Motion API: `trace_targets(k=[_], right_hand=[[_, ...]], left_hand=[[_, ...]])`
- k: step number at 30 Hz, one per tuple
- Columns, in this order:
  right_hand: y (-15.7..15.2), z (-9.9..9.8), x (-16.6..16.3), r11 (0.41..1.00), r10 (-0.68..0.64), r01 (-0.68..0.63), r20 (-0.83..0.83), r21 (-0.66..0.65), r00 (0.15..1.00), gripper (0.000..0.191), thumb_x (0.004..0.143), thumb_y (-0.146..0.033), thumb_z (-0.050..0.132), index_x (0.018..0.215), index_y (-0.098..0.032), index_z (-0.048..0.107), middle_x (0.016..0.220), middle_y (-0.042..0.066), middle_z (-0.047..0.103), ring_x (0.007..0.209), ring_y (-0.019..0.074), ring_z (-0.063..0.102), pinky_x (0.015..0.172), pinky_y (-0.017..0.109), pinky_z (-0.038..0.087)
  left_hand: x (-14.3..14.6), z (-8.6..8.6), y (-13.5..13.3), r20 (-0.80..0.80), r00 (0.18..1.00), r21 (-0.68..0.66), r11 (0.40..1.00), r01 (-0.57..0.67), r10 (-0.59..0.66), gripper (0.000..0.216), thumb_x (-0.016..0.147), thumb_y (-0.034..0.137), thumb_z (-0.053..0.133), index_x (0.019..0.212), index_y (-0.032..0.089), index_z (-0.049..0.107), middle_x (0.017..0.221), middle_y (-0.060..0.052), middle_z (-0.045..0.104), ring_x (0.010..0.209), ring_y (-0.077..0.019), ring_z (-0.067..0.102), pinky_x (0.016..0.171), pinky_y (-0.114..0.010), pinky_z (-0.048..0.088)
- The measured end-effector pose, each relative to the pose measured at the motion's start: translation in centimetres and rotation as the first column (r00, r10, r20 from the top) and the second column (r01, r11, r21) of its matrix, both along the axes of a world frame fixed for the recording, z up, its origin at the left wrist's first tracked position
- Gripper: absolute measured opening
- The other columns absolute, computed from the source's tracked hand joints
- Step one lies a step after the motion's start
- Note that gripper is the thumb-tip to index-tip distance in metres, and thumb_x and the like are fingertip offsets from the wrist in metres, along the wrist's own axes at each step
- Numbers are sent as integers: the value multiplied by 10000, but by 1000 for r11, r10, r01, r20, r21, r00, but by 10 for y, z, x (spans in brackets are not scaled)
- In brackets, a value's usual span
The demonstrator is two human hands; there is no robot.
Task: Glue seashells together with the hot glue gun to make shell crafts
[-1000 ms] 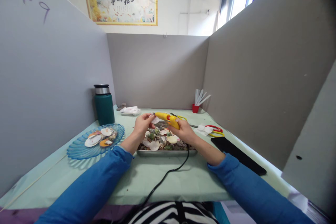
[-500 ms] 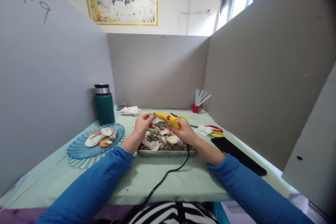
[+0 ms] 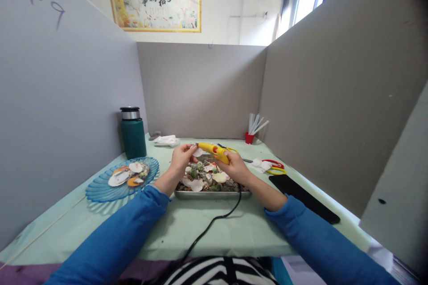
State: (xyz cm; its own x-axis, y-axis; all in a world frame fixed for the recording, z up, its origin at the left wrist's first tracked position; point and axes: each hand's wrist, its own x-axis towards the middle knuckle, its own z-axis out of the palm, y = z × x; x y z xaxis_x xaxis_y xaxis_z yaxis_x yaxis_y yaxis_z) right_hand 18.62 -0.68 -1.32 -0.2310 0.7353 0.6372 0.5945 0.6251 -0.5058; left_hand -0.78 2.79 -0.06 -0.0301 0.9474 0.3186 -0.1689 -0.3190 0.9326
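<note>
My right hand is closed round the handle of a yellow hot glue gun, whose nozzle points left. Its black cord runs down across the table toward me. Pinched in my left hand is a pale seashell, held right at the nozzle; my fingers hide part of it. Both hands are above a metal tray filled with shells and small green plant-like pieces.
On the left, a blue scalloped plate carries several shells, with a green bottle behind it. To the right lie red-and-yellow-handled scissors, crumpled white tissue and a black strip. A red cup holds white sticks. Grey partitions surround the table.
Almost nothing differs. Both hands keep the same hold, with the glue gun nozzle still at the seashell.
</note>
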Motion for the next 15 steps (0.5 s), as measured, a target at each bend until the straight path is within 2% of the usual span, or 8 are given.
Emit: trace_targets(k=[15], right_hand=[[2, -2, 0, 1000, 7, -6, -35, 17, 999, 189, 797, -358, 542, 871, -190, 589, 653, -17, 556, 585, 132, 501, 557, 231, 389]], left_hand=[[1, 0, -1, -38, 999, 34, 999, 35, -33, 335, 599, 385, 730, 737, 128, 566, 589, 21, 607, 353, -76, 517, 383, -188, 406]])
